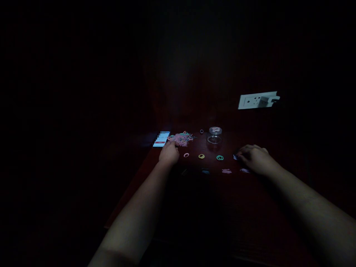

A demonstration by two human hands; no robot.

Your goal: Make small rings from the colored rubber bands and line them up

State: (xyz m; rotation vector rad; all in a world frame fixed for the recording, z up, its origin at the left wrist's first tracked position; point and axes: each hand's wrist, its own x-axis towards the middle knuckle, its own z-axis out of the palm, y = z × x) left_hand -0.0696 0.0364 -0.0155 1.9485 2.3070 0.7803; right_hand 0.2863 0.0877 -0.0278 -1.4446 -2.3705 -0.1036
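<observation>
My left hand (pixel 169 152) rests at the near left edge of a mixed pile of coloured bands (pixel 182 138), its fingers curled; whether they hold a band is hidden. My right hand (pixel 255 158) is at the right, its fingers bent down at a small bluish-purple group (pixel 235 157); its fingertips are too dark to tell what they grip. Between the hands lie a pink band (pixel 186 155), yellow bands (pixel 201 156) and green bands (pixel 220 158). Nearer me are a dark blue group (pixel 205 171), a pink group (pixel 226 171) and a pale purple group (pixel 244 170).
A lit phone (pixel 161 139) lies left of the pile. Behind the row stands a clear round jar (pixel 214 136), with a small dark round item (pixel 201 131) beside it. A white socket panel (pixel 258 100) with a plug is at the back right of the dark red table (pixel 139 185).
</observation>
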